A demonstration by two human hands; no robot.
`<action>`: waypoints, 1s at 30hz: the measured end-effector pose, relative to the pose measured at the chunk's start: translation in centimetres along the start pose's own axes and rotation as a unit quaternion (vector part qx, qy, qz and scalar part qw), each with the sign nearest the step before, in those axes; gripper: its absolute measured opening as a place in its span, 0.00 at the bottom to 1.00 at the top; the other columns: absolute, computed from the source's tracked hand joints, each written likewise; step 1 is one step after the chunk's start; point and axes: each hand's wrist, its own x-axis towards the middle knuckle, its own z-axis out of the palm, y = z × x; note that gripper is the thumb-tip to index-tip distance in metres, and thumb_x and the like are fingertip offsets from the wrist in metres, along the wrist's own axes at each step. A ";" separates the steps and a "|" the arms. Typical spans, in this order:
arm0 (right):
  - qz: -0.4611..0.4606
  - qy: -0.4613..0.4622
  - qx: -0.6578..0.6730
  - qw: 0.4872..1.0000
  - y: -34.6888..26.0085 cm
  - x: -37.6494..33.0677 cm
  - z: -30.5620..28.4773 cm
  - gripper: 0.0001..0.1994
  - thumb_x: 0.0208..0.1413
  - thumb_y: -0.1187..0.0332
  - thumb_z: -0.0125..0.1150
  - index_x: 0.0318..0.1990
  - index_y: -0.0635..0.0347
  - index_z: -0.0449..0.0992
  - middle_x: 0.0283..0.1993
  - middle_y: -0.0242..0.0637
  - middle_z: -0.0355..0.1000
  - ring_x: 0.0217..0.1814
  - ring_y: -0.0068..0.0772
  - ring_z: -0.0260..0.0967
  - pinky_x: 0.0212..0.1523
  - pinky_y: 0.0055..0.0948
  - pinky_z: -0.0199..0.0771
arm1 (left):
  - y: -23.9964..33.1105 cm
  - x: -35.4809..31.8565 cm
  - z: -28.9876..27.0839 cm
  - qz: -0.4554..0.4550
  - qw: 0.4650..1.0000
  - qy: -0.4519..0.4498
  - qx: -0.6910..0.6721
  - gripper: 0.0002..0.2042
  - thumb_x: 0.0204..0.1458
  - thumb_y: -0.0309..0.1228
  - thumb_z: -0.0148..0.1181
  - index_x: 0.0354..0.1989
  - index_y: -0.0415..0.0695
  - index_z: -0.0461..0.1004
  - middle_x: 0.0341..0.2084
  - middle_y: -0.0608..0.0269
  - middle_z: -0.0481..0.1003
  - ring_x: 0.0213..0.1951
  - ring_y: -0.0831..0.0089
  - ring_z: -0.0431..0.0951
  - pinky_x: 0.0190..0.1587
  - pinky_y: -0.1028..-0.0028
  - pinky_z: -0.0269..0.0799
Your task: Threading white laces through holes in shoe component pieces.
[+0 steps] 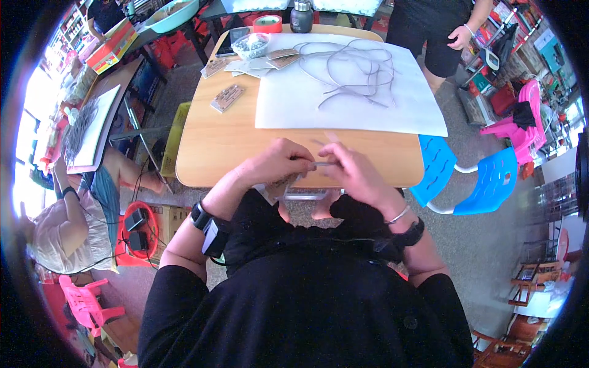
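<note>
My left hand (276, 162) and my right hand (351, 168) meet at the near edge of a wooden table (215, 144). Both pinch one thin grey cord (323, 164) between their fingertips. A piece of brown card (279, 184) sticks out under my left hand. Further back, a loose tangle of grey cords (353, 67) lies on a white sheet (343, 107). Several brown cards (227, 97) lie on the table's left part, and a clear bowl of small pieces (250, 45) stands at the far left corner.
A dark bottle (301, 16), a red tape roll (267, 24) and a phone (231, 40) sit at the far edge. A blue plastic chair (472, 181) stands on the right. One person stands behind the table (442, 30); another sits at the left (67, 221).
</note>
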 end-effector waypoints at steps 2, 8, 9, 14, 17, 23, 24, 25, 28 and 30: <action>-0.025 0.071 0.008 0.997 1.3 -0.3 -1.0 0.08 0.51 0.72 0.58 0.39 0.63 0.72 0.31 0.43 0.74 0.33 0.40 0.73 0.34 0.32 0.71 | -1.1 -0.2 -0.2 -0.003 0.999 0.029 -0.028 0.10 0.49 0.32 0.59 0.35 0.38 0.78 0.21 0.62 0.76 0.27 0.79 0.74 0.33 0.77 0.70; -0.061 0.217 -0.023 0.974 3.5 0.6 -0.8 0.03 0.51 0.72 0.58 0.33 0.61 0.73 0.29 0.41 0.70 0.32 0.39 0.70 0.33 0.31 0.70 | 0.4 -0.4 0.7 -0.030 0.981 -0.026 -0.192 0.10 0.52 0.30 0.57 0.37 0.36 0.77 0.26 0.67 0.76 0.30 0.80 0.73 0.33 0.79 0.69; -0.055 0.248 -0.035 0.967 3.4 1.2 -0.1 0.03 0.51 0.73 0.58 0.32 0.61 0.73 0.29 0.41 0.70 0.32 0.40 0.70 0.33 0.32 0.70 | -0.4 0.1 1.3 0.014 0.949 0.029 -0.313 0.10 0.53 0.30 0.57 0.38 0.36 0.77 0.28 0.67 0.76 0.32 0.79 0.73 0.35 0.79 0.69; -0.080 0.142 -0.143 0.976 0.5 0.3 1.7 0.05 0.49 0.78 0.55 0.34 0.60 0.72 0.31 0.40 0.69 0.32 0.44 0.70 0.32 0.36 0.71 | -1.8 2.3 1.8 0.185 0.957 0.222 -0.006 0.08 0.54 0.28 0.57 0.38 0.38 0.77 0.24 0.67 0.74 0.29 0.80 0.71 0.32 0.78 0.68; -0.124 0.181 -0.100 0.970 -0.6 0.1 0.7 0.07 0.49 0.80 0.56 0.36 0.62 0.72 0.32 0.39 0.69 0.33 0.41 0.70 0.32 0.33 0.72 | -2.0 2.2 2.0 0.191 0.964 0.183 -0.030 0.07 0.51 0.29 0.60 0.34 0.37 0.76 0.23 0.64 0.72 0.26 0.79 0.71 0.29 0.78 0.68; -0.048 0.211 0.090 0.972 0.0 0.7 1.2 0.06 0.52 0.79 0.56 0.37 0.63 0.72 0.32 0.39 0.69 0.34 0.34 0.71 0.34 0.28 0.71 | -0.4 2.3 2.0 0.205 0.963 0.175 0.017 0.08 0.45 0.29 0.63 0.29 0.36 0.75 0.19 0.62 0.72 0.29 0.73 0.71 0.35 0.71 0.68; -0.050 0.210 0.090 0.972 0.2 0.7 1.3 0.06 0.52 0.79 0.56 0.37 0.63 0.72 0.32 0.39 0.69 0.34 0.34 0.71 0.34 0.28 0.71 | 0.2 2.2 1.9 0.205 0.962 0.177 0.018 0.08 0.45 0.29 0.63 0.29 0.36 0.75 0.19 0.62 0.72 0.29 0.73 0.71 0.35 0.71 0.68; -0.051 0.226 0.083 0.969 0.4 0.7 1.3 0.05 0.52 0.79 0.56 0.37 0.63 0.72 0.32 0.39 0.69 0.33 0.32 0.71 0.34 0.27 0.71 | 0.9 2.0 1.8 0.117 0.978 0.168 -0.051 0.07 0.45 0.29 0.62 0.29 0.38 0.75 0.20 0.62 0.72 0.30 0.71 0.70 0.39 0.69 0.65; -0.043 0.256 0.052 0.964 0.4 1.0 1.5 0.03 0.52 0.79 0.56 0.35 0.64 0.71 0.32 0.39 0.69 0.32 0.31 0.70 0.34 0.27 0.70 | 1.2 2.3 2.3 0.059 0.979 0.191 -0.035 0.07 0.46 0.29 0.61 0.31 0.38 0.75 0.22 0.62 0.71 0.31 0.72 0.70 0.38 0.70 0.65; -0.038 0.271 0.027 0.961 0.2 1.4 1.8 0.02 0.52 0.78 0.56 0.34 0.64 0.71 0.32 0.39 0.69 0.32 0.31 0.69 0.33 0.27 0.70 | 0.5 3.2 2.8 0.091 0.968 0.226 0.052 0.08 0.47 0.29 0.61 0.33 0.37 0.75 0.24 0.62 0.70 0.31 0.75 0.71 0.34 0.72 0.67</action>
